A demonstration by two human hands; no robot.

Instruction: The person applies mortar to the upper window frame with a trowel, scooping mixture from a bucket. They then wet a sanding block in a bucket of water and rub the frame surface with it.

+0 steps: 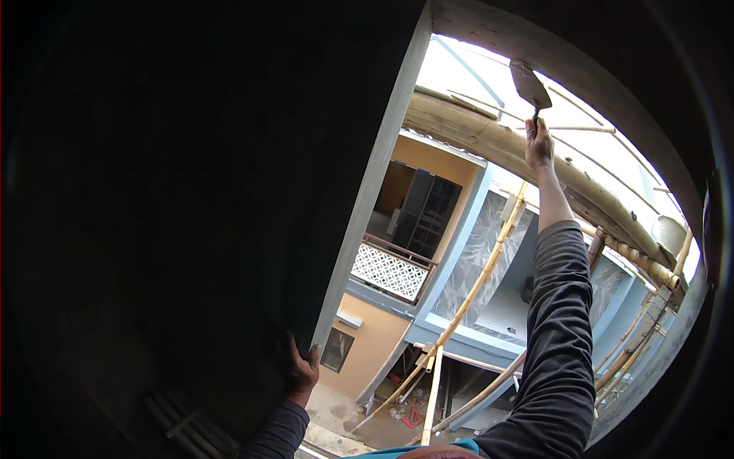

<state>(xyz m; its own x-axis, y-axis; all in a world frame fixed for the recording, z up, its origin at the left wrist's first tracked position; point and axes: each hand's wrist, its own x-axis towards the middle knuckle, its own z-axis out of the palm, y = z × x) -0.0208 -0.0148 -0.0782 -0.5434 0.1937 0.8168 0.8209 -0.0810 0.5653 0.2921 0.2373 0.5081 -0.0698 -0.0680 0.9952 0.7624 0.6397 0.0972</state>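
Note:
My right hand (539,144) is stretched high into the window opening, its fingers wrapped round the handle of a trowel (530,86). The trowel points upward, and the tip of its blade meets the underside of the opening's top edge (489,24) in the picture; whether it presses there I cannot tell. Lower down, my left hand (300,369) rests against the corner of the dark wall, with the thumb by the pale side edge (365,203) of the opening. Its fingers are spread and hold nothing, though shadow partly hides them.
Outside the opening are bamboo poles (482,279) and a thick horizontal bamboo beam (489,139). A building with a white lattice balcony (390,271) stands across the gap. A pale bucket (670,233) sits at the right. The ground lies well below.

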